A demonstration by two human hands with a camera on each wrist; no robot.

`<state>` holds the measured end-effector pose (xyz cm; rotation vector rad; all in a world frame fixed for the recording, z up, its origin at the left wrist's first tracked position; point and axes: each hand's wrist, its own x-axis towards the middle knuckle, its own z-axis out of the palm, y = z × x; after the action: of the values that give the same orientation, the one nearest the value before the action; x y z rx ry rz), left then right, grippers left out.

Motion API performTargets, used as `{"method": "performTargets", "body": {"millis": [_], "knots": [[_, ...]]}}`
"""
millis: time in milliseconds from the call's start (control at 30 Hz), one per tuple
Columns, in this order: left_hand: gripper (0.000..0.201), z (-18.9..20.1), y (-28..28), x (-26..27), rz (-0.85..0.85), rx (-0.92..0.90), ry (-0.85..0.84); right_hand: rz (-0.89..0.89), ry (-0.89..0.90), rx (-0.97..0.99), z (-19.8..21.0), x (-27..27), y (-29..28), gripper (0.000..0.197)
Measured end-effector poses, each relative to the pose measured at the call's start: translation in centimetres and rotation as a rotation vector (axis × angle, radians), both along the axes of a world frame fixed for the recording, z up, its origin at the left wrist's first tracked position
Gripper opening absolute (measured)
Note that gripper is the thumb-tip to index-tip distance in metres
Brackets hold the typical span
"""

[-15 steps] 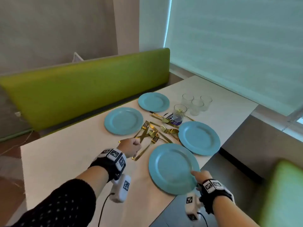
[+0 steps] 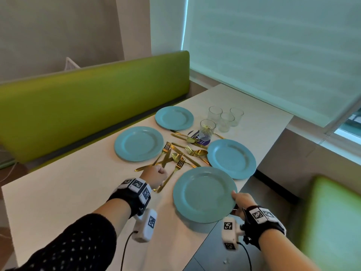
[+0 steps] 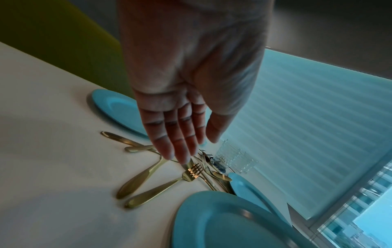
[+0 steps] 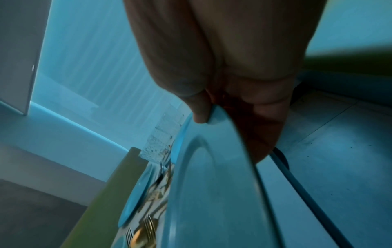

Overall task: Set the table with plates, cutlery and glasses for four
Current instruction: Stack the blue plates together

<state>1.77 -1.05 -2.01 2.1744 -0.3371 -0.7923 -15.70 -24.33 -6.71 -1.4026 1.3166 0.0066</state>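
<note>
Four plates (image 2: 139,143) laid out; near plate (image 2: 204,194) pinched by right fingers (image 2: 235,195). Cutlery (image 2: 175,153) heaped frame centre, glasses (image 2: 224,118) clustered upper right, undistributed. Left fingers (image 3: 176,139) straight, empty.

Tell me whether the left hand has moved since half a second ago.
No, not noticeably: the left hand lies in the same place beside the gold fork, left of the near blue plate.

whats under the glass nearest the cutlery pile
The nearest glass stands on a round purple coaster whose edge shows beside its base. The coaster's print is too small to read, and the part beneath the glass is covered.
</note>
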Motion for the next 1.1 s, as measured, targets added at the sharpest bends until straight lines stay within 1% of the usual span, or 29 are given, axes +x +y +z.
{"method": "performTargets", "body": {"millis": [33,133,200,233,300,333,367,433,467,500,533,600,667,800,833,933,1000,1067,1100], "knots": [[0.011,0.2,-0.4,0.1,0.002,0.007,-0.017,-0.046,-0.033,0.020,0.6,-0.1,-0.2,0.024],[0.009,1.0,-1.7,0.4,-0.009,0.040,-0.058,-0.079,-0.071,0.027,2.5,-0.3,-1.3,0.023],[0.009,1.4,-2.9,0.4,-0.031,0.063,-0.054,-0.112,-0.126,0.060,3.3,-0.3,-2.6,0.022],[0.012,1.7,-3.5,0.3,-0.037,0.071,-0.042,-0.128,-0.154,0.077,3.7,-0.1,-3.4,0.023],[0.025,1.8,-4.8,0.4,-0.023,0.065,0.005,-0.143,-0.203,0.110,4.3,0.5,-4.9,0.027],[0.029,2.0,-5.6,0.4,-0.003,0.031,0.038,-0.145,-0.228,0.124,4.7,0.9,-5.6,0.028],[0.034,2.0,-6.4,0.7,0.019,-0.018,0.083,-0.150,-0.254,0.139,5.1,1.5,-6.3,0.027],[0.052,1.6,-8.1,1.7,0.071,-0.115,0.155,-0.145,-0.296,0.155,5.8,2.7,-7.8,0.022],[0.059,1.2,-9.0,2.3,0.091,-0.149,0.163,-0.122,-0.307,0.155,6.3,3.4,-8.4,0.020],[0.062,0.7,-10.0,3.1,0.110,-0.184,0.159,-0.099,-0.315,0.161,6.7,4.1,-9.0,0.018],[0.059,0.0,-11.0,4.1,0.128,-0.205,0.154,-0.075,-0.323,0.165,7.1,4.8,-9.6,0.017],[0.046,0.8,-12.7,4.7,0.162,-0.228,0.143,-0.039,-0.332,0.158,7.5,6.1,-10.9,0.018],[0.041,1.6,-14.3,5.2,0.180,-0.213,0.112,-0.005,-0.323,0.132,7.5,7.3,-12.4,0.018],[0.042,2.7,-16.3,5.7,0.255,-0.177,0.027,0.044,-0.235,0.055,5.8,9.1,-16.4,0.024],[0.042,2.8,-16.6,5.8,0.275,-0.151,0.000,0.054,-0.180,0.012,5.5,9.3,-17.2,0.024],[0.042,3.0,-16.9,6.4,0.319,-0.110,-0.041,0.137,0.040,-0.135,3.9,9.1,-20.0,0.040],[0.042,2.7,-16.8,7.0,0.363,-0.114,-0.033,0.195,0.173,-0.187,2.9,8.7,-21.0,0.041],[0.043,2.2,-16.4,7.4,0.402,-0.129,-0.021,0.231,0.238,-0.210,1.7,8.3,-21.2,0.041],[0.043,2.0,-16.3,7.6,0.422,-0.138,-0.013,0.208,0.256,-0.202,0.8,8.6,-21.7,0.041]]}}
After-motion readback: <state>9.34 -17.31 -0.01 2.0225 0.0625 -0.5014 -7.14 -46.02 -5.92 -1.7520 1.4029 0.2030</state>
